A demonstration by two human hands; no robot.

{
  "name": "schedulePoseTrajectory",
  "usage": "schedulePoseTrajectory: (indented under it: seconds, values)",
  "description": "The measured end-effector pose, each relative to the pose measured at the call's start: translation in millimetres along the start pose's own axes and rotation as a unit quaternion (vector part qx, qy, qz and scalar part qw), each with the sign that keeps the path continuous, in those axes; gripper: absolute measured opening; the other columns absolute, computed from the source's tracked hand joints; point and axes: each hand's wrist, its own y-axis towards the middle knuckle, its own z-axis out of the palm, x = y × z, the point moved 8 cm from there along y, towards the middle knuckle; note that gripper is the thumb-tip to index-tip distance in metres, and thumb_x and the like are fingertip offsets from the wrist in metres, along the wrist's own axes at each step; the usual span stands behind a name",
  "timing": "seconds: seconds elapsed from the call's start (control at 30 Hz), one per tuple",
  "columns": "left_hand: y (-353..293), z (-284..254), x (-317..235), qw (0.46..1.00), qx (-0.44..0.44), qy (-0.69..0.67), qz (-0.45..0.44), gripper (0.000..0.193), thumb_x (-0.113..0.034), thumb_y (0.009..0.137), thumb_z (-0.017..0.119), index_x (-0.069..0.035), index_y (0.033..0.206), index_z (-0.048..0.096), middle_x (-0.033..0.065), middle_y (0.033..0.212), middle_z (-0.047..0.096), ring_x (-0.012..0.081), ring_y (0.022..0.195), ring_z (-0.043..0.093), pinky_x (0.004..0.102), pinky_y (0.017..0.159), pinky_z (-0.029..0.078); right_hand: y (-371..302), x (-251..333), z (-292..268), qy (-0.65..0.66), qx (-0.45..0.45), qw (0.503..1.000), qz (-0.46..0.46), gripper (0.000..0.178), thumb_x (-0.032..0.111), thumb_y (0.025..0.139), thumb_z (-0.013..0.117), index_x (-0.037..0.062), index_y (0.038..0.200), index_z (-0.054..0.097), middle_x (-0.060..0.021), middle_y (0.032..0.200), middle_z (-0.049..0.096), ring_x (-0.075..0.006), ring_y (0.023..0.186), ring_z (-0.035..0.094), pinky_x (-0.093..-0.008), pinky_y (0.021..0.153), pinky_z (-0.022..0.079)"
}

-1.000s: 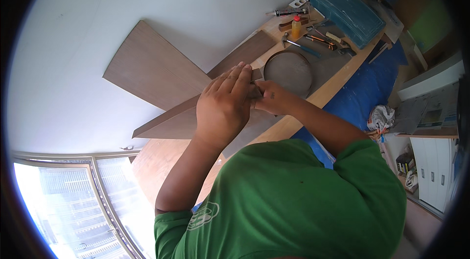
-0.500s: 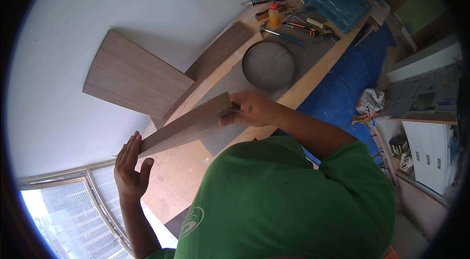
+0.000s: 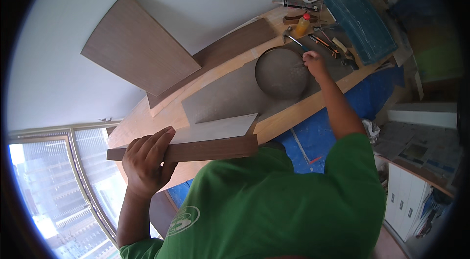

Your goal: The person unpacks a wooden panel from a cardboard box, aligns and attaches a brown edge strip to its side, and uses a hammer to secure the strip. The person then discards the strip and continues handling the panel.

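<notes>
My left hand (image 3: 147,161) is closed round a wooden panel (image 3: 215,148) near my chest. The panel has a brown edge band and a pale inner face, and it is tilted so the long edge faces me. Farther off, my right arm is stretched over the bench, and my right hand (image 3: 316,64) is closed on the handle end of a hammer (image 3: 296,40). The hammer's metal head points away to the left, close to a bottle of orange liquid (image 3: 303,24) with a red cap. A round dark ring-shaped piece (image 3: 281,74) is just left of my right hand.
On the workbench (image 3: 289,121) are an orange-and-black tool (image 3: 323,43), a wooden-handled tool (image 3: 343,48) and a caulking gun (image 3: 296,5). A teal case (image 3: 361,24) sits at the far right end. A brown panel (image 3: 139,46) leans on the wall. Blue sheeting (image 3: 306,141) covers the floor.
My right hand has let go of the panel and reached out to the hammer. My left hand now grips the panel, which has come lower and turned level. The view has shifted.
</notes>
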Motion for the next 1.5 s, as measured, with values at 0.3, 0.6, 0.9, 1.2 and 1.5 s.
schedulePoseTrajectory:
  seconds: [0.3, 0.6, 0.9, 1.2, 1.5]
  values:
    - [-2.0, 0.9, 16.5, 0.999, -0.012, 0.002, -0.052, 0.049, -0.027, 0.076, 0.078, -0.008, 0.12, 0.068, 0.0083, 0.117, 0.073, 0.023, 0.088, 0.073, 0.0352, 0.076, 0.057, 136.8, -137.3, 25.7, -0.362, 0.065, 0.917, 0.151, 0.054, 0.013, 0.103, 0.043, 0.0049, 0.156, 0.035, -0.0228, 0.153, 0.045, -0.0392, 0.137, 0.049, -0.0478, 0.113, 0.044]
    - [-9.2, 3.2, 25.5, 0.997, -0.053, 0.015, -0.049, 0.045, -0.033, 0.076, 0.079, -0.009, 0.114, 0.069, 0.0069, 0.108, 0.071, 0.0204, 0.084, 0.07, 0.0339, 0.07, 0.055, 138.4, -102.6, 25.8, -0.467, 0.085, 0.87, 0.132, 0.05, 0.016, 0.094, 0.049, -0.0039, 0.14, 0.053, -0.0251, 0.137, 0.059, -0.0421, 0.123, 0.06, -0.0502, 0.102, 0.049]
    - [-12.8, 8.7, 41.8, 0.993, 0.059, -0.062, -0.084, 0.033, -0.019, 0.074, 0.077, -0.009, 0.103, 0.063, 0.0051, 0.092, 0.065, 0.0249, 0.083, 0.066, 0.0387, 0.071, 0.056, 87.0, -35.6, -6.4, -0.456, -0.033, 0.889, 0.017, 0.055, 0.014, 0.088, 0.055, -0.0002, 0.141, 0.052, -0.0244, 0.13, 0.063, -0.0418, 0.12, 0.062, -0.0505, 0.101, 0.049]
    - [-16.2, 10.1, 47.2, 0.98, 0.183, -0.07, -0.04, 0.025, -0.017, 0.082, 0.072, -0.008, 0.102, 0.062, 0.0074, 0.083, 0.063, 0.0291, 0.08, 0.068, 0.0419, 0.071, 0.055, 13.5, -35.4, -52.6, -0.327, -0.128, 0.936, -0.027, 0.024, 0.017, 0.088, 0.059, 0.0005, 0.104, 0.06, -0.0178, 0.096, 0.071, -0.041, 0.09, 0.066, -0.0493, 0.077, 0.05]
    - [-75.9, -25.7, 102.8, 0.998, 0.014, -0.037, -0.043, 0.026, -0.013, 0.082, 0.076, -0.008, 0.104, 0.064, 0.0058, 0.086, 0.065, 0.0279, 0.078, 0.066, 0.0405, 0.068, 0.053, -192.8, -17.8, 35.0, 0.383, 0.076, 0.89, 0.237, 0.027, 0.037, 0.101, 0.059, 0.0103, 0.104, 0.061, -0.0027, 0.072, 0.056, -0.0129, 0.055, 0.048, -0.0293, 0.047, 0.039]
